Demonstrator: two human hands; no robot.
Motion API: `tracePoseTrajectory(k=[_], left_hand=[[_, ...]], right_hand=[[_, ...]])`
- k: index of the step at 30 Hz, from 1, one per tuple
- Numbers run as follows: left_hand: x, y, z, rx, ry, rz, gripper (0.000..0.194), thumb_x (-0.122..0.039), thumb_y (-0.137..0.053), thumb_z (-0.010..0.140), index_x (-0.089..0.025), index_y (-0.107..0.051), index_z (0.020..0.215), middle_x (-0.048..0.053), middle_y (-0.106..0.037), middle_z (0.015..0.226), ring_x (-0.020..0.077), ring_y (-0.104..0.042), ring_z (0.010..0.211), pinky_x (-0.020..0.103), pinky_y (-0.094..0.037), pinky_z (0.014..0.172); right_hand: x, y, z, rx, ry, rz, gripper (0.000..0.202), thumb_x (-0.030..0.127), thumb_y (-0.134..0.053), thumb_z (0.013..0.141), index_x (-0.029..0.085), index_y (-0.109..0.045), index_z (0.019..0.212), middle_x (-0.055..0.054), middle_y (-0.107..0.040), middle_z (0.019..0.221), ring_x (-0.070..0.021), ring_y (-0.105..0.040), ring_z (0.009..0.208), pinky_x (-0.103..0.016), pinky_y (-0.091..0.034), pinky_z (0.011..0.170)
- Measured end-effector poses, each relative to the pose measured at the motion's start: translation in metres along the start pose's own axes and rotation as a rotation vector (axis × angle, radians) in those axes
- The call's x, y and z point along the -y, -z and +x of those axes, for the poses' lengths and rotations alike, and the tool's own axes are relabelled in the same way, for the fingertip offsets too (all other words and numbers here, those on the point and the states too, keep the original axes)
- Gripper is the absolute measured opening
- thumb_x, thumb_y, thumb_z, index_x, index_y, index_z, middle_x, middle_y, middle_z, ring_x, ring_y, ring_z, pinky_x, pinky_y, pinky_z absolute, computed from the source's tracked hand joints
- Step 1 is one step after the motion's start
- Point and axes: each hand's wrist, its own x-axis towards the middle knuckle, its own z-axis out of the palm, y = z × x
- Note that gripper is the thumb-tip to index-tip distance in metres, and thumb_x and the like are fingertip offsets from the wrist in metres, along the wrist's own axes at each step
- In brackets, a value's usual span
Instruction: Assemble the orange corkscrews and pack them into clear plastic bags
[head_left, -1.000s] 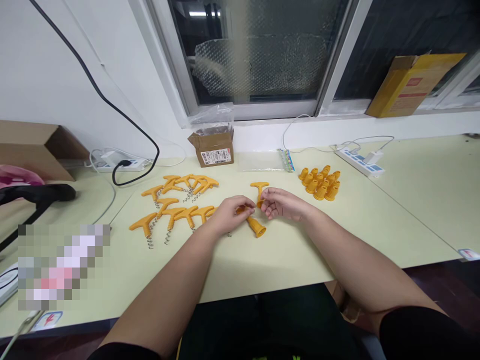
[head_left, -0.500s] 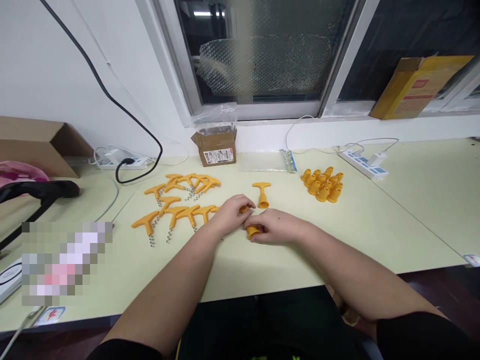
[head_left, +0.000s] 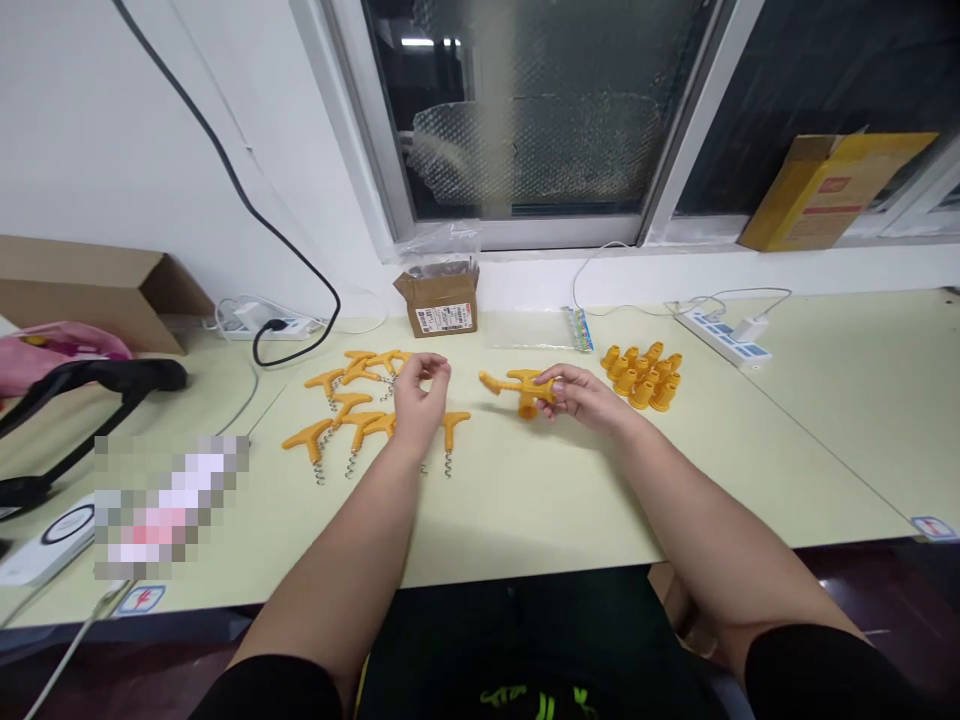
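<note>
My right hand (head_left: pixel 585 398) grips a yellow corkscrew (head_left: pixel 495 384) by its cone-shaped end, holding it sideways with the T-handle pointing left. Behind and just below it, another yellow corkscrew (head_left: pixel 528 408) with its cone on lies on the table, partly covered. My left hand (head_left: pixel 421 395) is empty, thumb and fingers curved apart, above the loose corkscrews. Several of these yellow-handled corkscrews (head_left: pixel 306 438) lie in rough rows with bare metal spirals; my left hand and forearm hide some. To the right stands a cluster of yellow plastic cones (head_left: pixel 643 392).
At the back are a small cardboard box (head_left: pixel 444 305), a clear plastic bag (head_left: pixel 529 330) and a power strip (head_left: pixel 724 335). On the left lie a black strap-like frame (head_left: pixel 112 385), a white charger (head_left: pixel 52 545) and another power strip (head_left: pixel 277 328) with a black cable.
My hands have moved apart. The right one has lifted the corkscrew and carried it up and right; the left has let go and shifted left. The view has turned slightly.
</note>
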Motion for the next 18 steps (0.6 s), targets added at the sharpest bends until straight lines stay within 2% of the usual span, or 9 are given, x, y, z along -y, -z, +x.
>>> tracePoseTrajectory(k=[2, 4, 5, 6, 8, 11, 14, 16, 18], left_hand=[[0.002, 0.017, 0.009, -0.055, 0.040, 0.122, 0.018, -0.036, -0.058, 0.093, -0.021, -0.063, 0.101, 0.007, -0.067, 0.098, 0.0220, -0.064, 0.094, 0.038, -0.051, 0.089], [0.005, 0.043, 0.017, 0.074, 0.045, 0.344, 0.023, -0.036, -0.061, 0.088, -0.021, -0.064, 0.105, 0.009, -0.067, 0.105, 0.0264, -0.063, 0.103, 0.042, -0.049, 0.095], [0.006, 0.060, 0.020, 0.183, 0.026, 0.476, 0.028, -0.037, -0.066, 0.084, -0.021, -0.065, 0.107, 0.011, -0.067, 0.110, 0.0296, -0.061, 0.111, 0.045, -0.047, 0.102], [0.008, 0.080, 0.022, 0.239, 0.029, 0.611, 0.035, -0.038, -0.069, 0.081, -0.022, -0.065, 0.111, 0.012, -0.066, 0.116, 0.0330, -0.059, 0.118, 0.049, -0.043, 0.107], [0.013, 0.126, 0.024, 0.248, 0.148, 0.872, 0.049, -0.045, -0.069, 0.080, -0.020, -0.062, 0.122, 0.017, -0.062, 0.127, 0.0391, -0.055, 0.125, 0.052, -0.042, 0.108], [0.030, 0.202, 0.021, 0.310, 0.430, 1.145, 0.079, -0.065, -0.059, 0.083, -0.012, -0.048, 0.140, 0.025, -0.056, 0.137, 0.0451, -0.053, 0.130, 0.053, -0.045, 0.103], [0.058, 0.267, 0.012, 0.370, 0.676, 1.310, 0.097, -0.074, -0.059, 0.076, -0.014, -0.038, 0.149, 0.025, -0.056, 0.141, 0.0434, -0.057, 0.127, 0.046, -0.049, 0.093], [0.077, 0.295, 0.005, 0.412, 0.753, 1.349, 0.106, -0.081, -0.056, 0.072, -0.015, -0.033, 0.152, 0.025, -0.057, 0.143, 0.0404, -0.059, 0.125, 0.041, -0.049, 0.089], [0.091, 0.311, -0.002, 0.382, 0.779, 1.346, 0.110, -0.089, -0.049, 0.070, -0.020, -0.029, 0.154, 0.022, -0.056, 0.146, 0.0388, -0.061, 0.123, 0.040, -0.050, 0.086]], right_hand=[[0.002, 0.010, 0.000, -0.102, 0.031, -0.024, 0.044, 0.054, -0.079, 0.082, 0.021, -0.071, 0.110, -0.007, -0.076, 0.089, -0.0182, -0.072, 0.077, -0.034, -0.060, 0.074], [0.000, 0.021, 0.001, -0.246, 0.063, -0.140, 0.044, 0.055, -0.076, 0.084, 0.021, -0.072, 0.111, -0.006, -0.075, 0.091, -0.0179, -0.072, 0.079, -0.034, -0.061, 0.075], [-0.002, 0.026, 0.002, -0.332, 0.067, -0.230, 0.041, 0.054, -0.075, 0.085, 0.021, -0.073, 0.110, -0.006, -0.075, 0.091, -0.0178, -0.072, 0.079, -0.034, -0.061, 0.075], [-0.005, 0.030, 0.003, -0.411, 0.053, -0.334, 0.039, 0.053, -0.074, 0.086, 0.021, -0.074, 0.109, -0.005, -0.074, 0.091, -0.0179, -0.072, 0.079, -0.034, -0.061, 0.075], [-0.011, 0.037, 0.005, -0.517, -0.030, -0.549, 0.035, 0.050, -0.071, 0.088, 0.022, -0.075, 0.108, -0.004, -0.073, 0.086, -0.0183, -0.071, 0.075, -0.035, -0.060, 0.075], [-0.017, 0.041, 0.006, -0.536, -0.185, -0.817, 0.033, 0.046, -0.065, 0.090, 0.024, -0.076, 0.113, -0.001, -0.071, 0.074, -0.0197, -0.070, 0.071, -0.037, -0.057, 0.079], [-0.016, 0.039, 0.004, -0.478, -0.266, -0.960, 0.033, 0.043, -0.063, 0.089, 0.026, -0.077, 0.113, -0.001, -0.072, 0.073, -0.0209, -0.069, 0.071, -0.036, -0.053, 0.076], [-0.015, 0.037, 0.003, -0.421, -0.300, -0.995, 0.033, 0.043, -0.063, 0.087, 0.027, -0.078, 0.113, -0.002, -0.074, 0.078, -0.0206, -0.068, 0.071, -0.034, -0.051, 0.073], [-0.014, 0.035, 0.001, -0.380, -0.320, -1.011, 0.034, 0.043, -0.064, 0.087, 0.028, -0.078, 0.113, -0.003, -0.076, 0.086, -0.0200, -0.069, 0.073, -0.032, -0.051, 0.071]])
